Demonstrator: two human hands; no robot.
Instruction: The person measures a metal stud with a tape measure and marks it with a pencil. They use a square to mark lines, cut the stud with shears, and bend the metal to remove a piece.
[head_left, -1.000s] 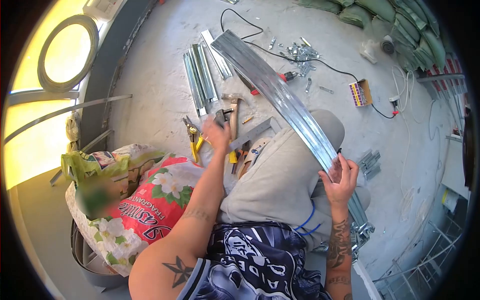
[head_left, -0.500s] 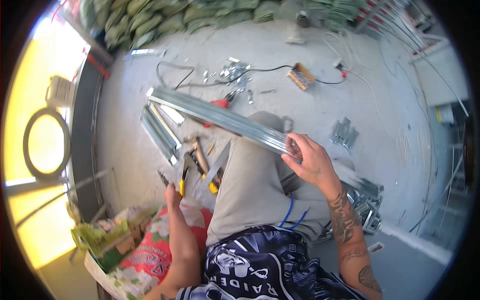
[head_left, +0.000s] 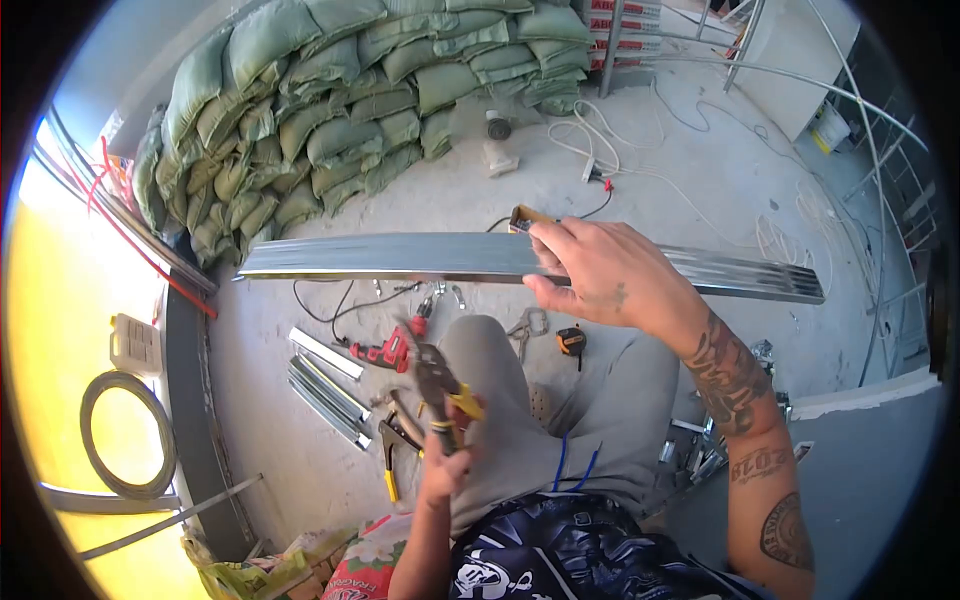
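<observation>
Channel (head_left: 390,256), long and of bright metal, raised above the floor (head_left: 255,400) and lying almost level across the view, with the right hand on it. Beyond it, the largest mass is a stack of green sandbags (head_left: 345,130), piled in several courses at the upper left. At the lower edge, beside the left forearm, part of a red floral bag (head_left: 365,560) shows. A wire coil (head_left: 88,430) stands at the left against the yellow panel, with a pale jug (head_left: 135,345) just above it in the view.

Short profiles (head_left: 328,402) lie side by side on the floor, left of the knees. Near them are a hammer (head_left: 402,415), partly covered, a red drill (head_left: 385,350) and a yellow-handled tool (head_left: 391,480).

Right hand (head_left: 605,270): gripping the channel right of its middle, back of the hand upward, thumb at the near edge. Left hand (head_left: 447,470): closed round the handles of snips (head_left: 433,375), held head upward over the left thigh, below the channel and apart from it; blur hides how far the blades are parted.

Smaller items: a box (head_left: 530,215), partly hidden just beyond the channel; a clamp (head_left: 527,326) between the knees; a tape measure (head_left: 571,341) beside the clamp.
</observation>
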